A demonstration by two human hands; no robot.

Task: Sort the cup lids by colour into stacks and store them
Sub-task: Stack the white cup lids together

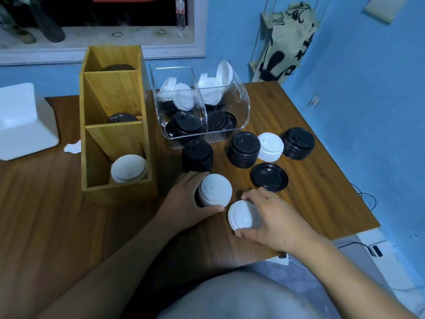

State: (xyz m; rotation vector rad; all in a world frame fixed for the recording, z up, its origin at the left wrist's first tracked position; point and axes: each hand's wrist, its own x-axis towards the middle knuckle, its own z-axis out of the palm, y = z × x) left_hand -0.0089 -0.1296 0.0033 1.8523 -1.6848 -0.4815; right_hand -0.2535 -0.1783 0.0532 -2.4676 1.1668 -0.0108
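My left hand [184, 203] grips a stack of white lids [215, 189] standing on the wooden table [57, 226]. My right hand [273, 217] holds a small white stack [243, 214] tilted on its side, just right of the first. Behind them stand black stacks [197, 155] [245, 149] [298, 142], a short white stack [271, 146] and a single black lid [269, 177] lying upside down. A clear bin [241, 95] holds mixed black and white lids. The wooden organiser [92, 134] has white lids [128, 168] in its front slot and dark lids [122, 117] in the middle and back slots.
A white box [25, 120] sits at the table's left, with a scrap of white paper [72, 147] beside the organiser. The table's right edge is close behind the black stacks. A patterned bag [287, 42] hangs on the blue wall.
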